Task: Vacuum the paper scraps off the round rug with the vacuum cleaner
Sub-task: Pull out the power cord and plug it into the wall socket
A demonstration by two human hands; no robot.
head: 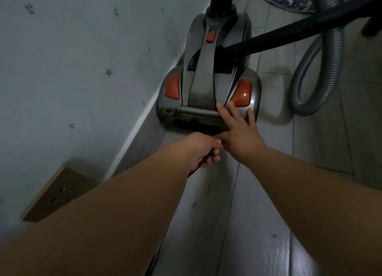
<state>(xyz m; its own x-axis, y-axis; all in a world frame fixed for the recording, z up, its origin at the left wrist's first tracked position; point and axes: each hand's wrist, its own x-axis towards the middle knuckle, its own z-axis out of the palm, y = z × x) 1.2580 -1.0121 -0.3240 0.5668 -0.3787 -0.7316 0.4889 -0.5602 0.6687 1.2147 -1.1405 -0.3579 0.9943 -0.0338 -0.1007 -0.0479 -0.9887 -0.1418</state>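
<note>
- The left hand (203, 152) is curled round a thin dark cord (195, 169) at the rear of the vacuum cleaner (208, 85).
- The right hand (240, 134) is spread, fingers laid on the rear casing beside an orange button (241, 93).
- Risk: the canister could be dragged if the bracing hand slips, or the button pressed by mistake.
- The round rug (289, 0) is seen only as an edge at top right, past the grey hose (322, 68); no scraps can be made out.
- A pale tiled floor (258, 213) is seen in a dim room, with a star-marked wall (62, 68) at left and a holed brown board (55, 195) by it.
</note>
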